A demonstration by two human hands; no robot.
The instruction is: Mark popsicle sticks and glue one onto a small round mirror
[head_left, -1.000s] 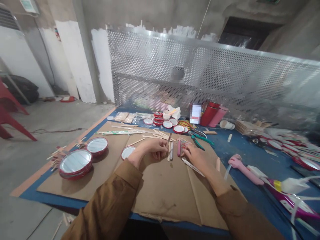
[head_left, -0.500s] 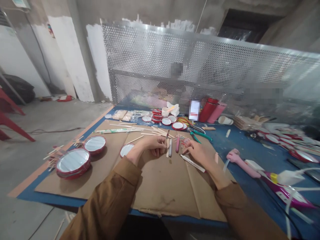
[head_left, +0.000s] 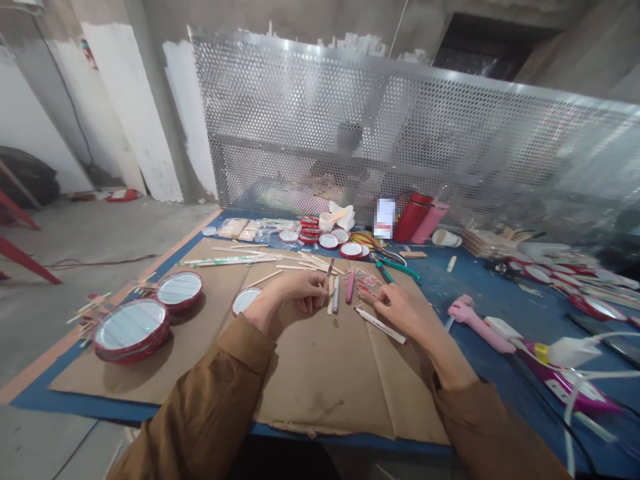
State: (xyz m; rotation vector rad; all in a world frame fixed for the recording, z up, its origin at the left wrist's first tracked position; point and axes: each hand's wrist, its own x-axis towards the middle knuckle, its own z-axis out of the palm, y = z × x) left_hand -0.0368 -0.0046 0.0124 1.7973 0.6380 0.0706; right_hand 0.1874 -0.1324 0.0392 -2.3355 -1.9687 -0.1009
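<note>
My left hand (head_left: pixel 300 291) rests on the brown cardboard sheet (head_left: pixel 320 373) with its fingers curled around a thin brown stick (head_left: pixel 329 269) that points up and away. My right hand (head_left: pixel 397 307) lies a little to the right, fingers bent and pinched on a small pink piece I cannot make out. Between the hands lie a grey stick (head_left: pixel 335 295) and a pink stick (head_left: pixel 349 288). A white pen-like stick (head_left: pixel 380 325) lies under my right hand.
Red-rimmed round mirrors (head_left: pixel 131 327) sit at the left, a smaller one (head_left: pixel 245 299) by my left wrist. Green-handled pliers (head_left: pixel 395 267), red and pink bottles (head_left: pixel 420 219), a pink glue gun (head_left: pixel 477 323) and loose wooden sticks lie on the blue table. A perforated metal screen (head_left: pixel 400 133) stands behind.
The view has drifted right and down slightly. My right hand has drawn its fingers together beside the pink stick. My left hand keeps its hold on the brown stick.
</note>
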